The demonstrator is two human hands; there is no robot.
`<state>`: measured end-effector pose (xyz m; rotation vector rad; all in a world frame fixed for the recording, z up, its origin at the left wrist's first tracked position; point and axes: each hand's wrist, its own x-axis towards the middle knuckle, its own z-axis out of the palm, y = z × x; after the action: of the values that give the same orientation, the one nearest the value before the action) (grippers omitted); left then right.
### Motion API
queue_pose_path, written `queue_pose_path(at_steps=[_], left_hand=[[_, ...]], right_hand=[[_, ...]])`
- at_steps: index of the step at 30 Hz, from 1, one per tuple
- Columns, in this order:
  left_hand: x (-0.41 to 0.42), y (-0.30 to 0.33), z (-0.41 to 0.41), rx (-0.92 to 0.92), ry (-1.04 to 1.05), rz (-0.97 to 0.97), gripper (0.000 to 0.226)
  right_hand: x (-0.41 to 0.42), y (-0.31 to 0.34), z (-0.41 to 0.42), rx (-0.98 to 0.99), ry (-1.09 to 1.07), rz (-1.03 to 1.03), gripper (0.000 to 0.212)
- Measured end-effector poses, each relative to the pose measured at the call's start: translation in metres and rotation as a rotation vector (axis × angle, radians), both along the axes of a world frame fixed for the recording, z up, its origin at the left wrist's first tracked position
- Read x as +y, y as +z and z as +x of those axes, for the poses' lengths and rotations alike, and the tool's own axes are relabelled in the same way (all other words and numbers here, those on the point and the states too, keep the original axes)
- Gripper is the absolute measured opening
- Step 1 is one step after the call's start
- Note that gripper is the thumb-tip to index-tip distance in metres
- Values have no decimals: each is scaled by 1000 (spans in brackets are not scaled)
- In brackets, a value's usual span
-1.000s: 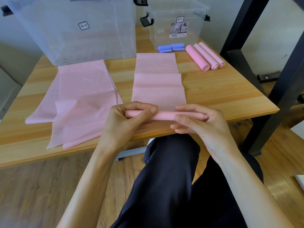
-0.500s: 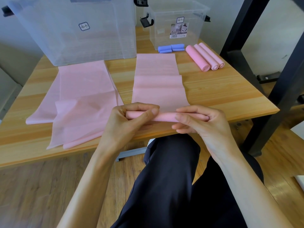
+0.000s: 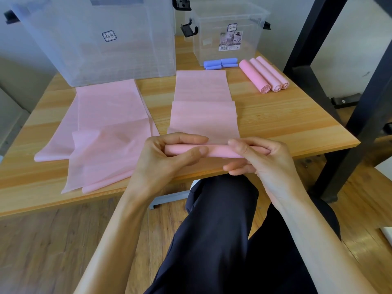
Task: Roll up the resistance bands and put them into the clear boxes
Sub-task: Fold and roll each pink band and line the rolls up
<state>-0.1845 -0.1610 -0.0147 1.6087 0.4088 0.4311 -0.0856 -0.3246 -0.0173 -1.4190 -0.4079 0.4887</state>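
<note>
A pink resistance band [image 3: 203, 111] lies flat on the wooden table, its near end wound into a tight roll [image 3: 216, 150] at the table's front edge. My left hand [image 3: 167, 160] grips the roll's left end, thumb across the front. My right hand [image 3: 261, 160] grips its right end, fingers curled over the top. Another pink band [image 3: 101, 128] lies spread and partly folded to the left. Three finished pink rolls [image 3: 264, 75] and blue rolls [image 3: 220, 63] rest at the back right. A large clear box [image 3: 99, 39] and a small clear box [image 3: 229, 30] stand behind.
The wooden table [image 3: 286, 124] ends just under my hands, with my dark trouser legs below. A black metal frame [image 3: 356, 102] stands at the right, close to the table's corner. Black latches [image 3: 188, 30] hang on the boxes.
The roll has turned slightly forward and taken up a little more band. My right fingers have shifted over its top. Nothing else moved.
</note>
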Motion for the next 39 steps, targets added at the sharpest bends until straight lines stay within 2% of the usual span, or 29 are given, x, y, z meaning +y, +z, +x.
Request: queue_pose_path(at_steps=[4,10,15,21,25,30,33,39], left_hand=[[-1,2,2,-8,43,-46,7],[0,1,0,-24,-14,21,20],[-1,1,3,-46,46,-37,6],[0,0,0,-22,-14,3,23],[-1,-1,1,-34,29,-49,15],[0,1,-1,-1,4,-34,19],[-1,0,-1,-10,1,3,24],[-1,3,2,-51,68,-83,16]], right_hand=[[0,0,-1,-4,58,3,23],[2,-1,0,6,-3,35,23],[0,-1,0,13,66,29,25],[-1,0,0,-10,19,38,20],[-2,1,-1,25,62,22,30],[-2,0,0,-10,69,39,22],[-1,0,0,4,30,40,25],[-1,2,1,-26,78,42,25]])
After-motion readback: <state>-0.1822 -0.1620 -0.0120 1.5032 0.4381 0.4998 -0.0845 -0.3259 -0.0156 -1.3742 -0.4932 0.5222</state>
